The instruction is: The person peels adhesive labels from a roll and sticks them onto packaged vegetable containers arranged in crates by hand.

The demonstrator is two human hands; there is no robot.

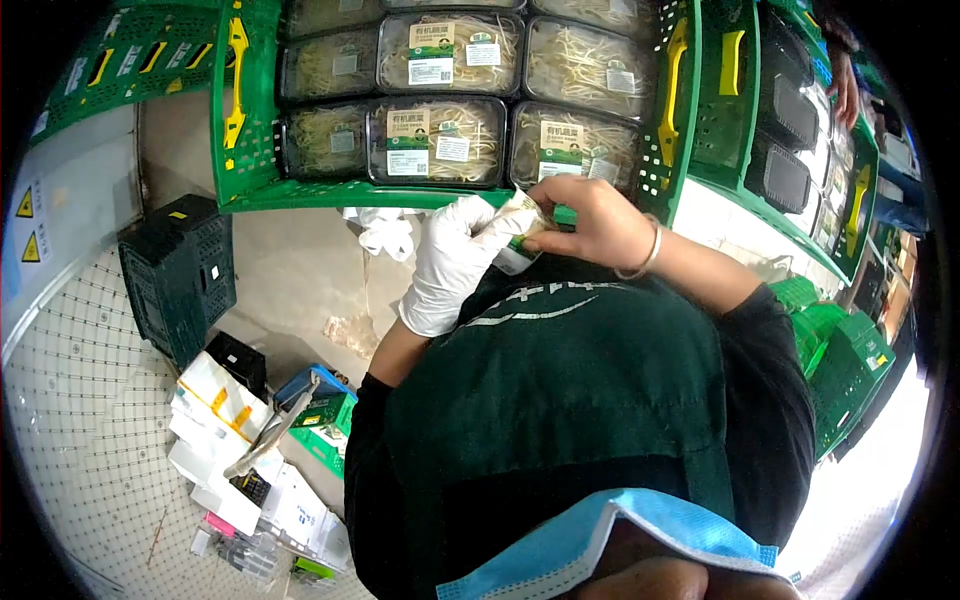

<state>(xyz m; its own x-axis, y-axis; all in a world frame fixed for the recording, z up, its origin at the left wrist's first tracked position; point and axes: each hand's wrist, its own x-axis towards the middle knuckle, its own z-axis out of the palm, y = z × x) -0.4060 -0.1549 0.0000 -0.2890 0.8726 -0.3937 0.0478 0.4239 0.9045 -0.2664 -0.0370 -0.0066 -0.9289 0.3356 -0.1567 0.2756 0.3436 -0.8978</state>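
Note:
My left hand (pixel 450 258), in a white glove, is closed on a bunched strip of cream-and-green labels (pixel 522 216) in front of my chest. My bare right hand (pixel 598 222), with a bangle at the wrist, pinches the same labels from the other side. Just beyond both hands stands a green crate (pixel 340 195) holding rows of clear-lidded trays of bean sprouts. The near middle tray (pixel 475 140) and the near right tray (pixel 605 150) bear cream-and-green labels plus small white stickers. On the near left tray (pixel 318 150) only a small white sticker shows.
To the right, another green crate (pixel 720 140) holds black trays, and another person's hand (pixel 845 92) is near it. A dark crate (pixel 178 275) stands on the floor at left. White boxes (pixel 215 400) are piled lower left. Green crates (pixel 850 370) stand at right.

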